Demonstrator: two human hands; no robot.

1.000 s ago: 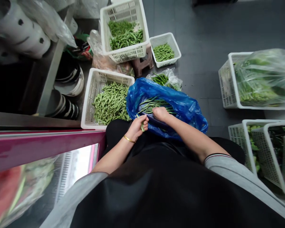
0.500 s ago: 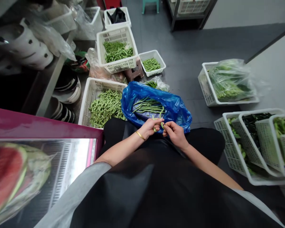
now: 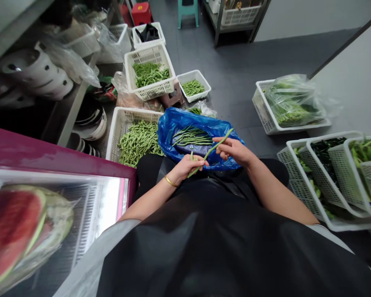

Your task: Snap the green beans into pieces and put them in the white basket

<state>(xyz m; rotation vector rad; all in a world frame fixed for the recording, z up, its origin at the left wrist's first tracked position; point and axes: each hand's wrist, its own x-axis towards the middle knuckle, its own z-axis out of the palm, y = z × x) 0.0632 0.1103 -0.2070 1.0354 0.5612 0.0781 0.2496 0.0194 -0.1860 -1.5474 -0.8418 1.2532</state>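
Note:
My left hand [image 3: 193,164] is closed on a long green bean [image 3: 210,152] near its lower end, and a short bean piece [image 3: 191,156] sticks up from the same grip. The long bean slants up to the right. My right hand [image 3: 233,150] has its fingers loosely curled at the bean's upper part, with the tip poking out above them. Just beyond both hands lies an open blue plastic bag [image 3: 170,119], holding a bundle of long green beans [image 3: 193,136]. To its left a white basket [image 3: 113,134] contains many short bean pieces [image 3: 139,142].
Farther back are another white basket [image 3: 151,93] of green vegetables and a small white tray [image 3: 199,97] of beans. Baskets of leafy greens [image 3: 299,183] stand at right, with a bagged one [image 3: 272,126] behind. A lit case with cut watermelon [image 3: 14,227] is at lower left.
My hands have moved apart, the right one up and to the right. A long bean now stretches between them where they were close together over a bean. The view has shifted slightly.

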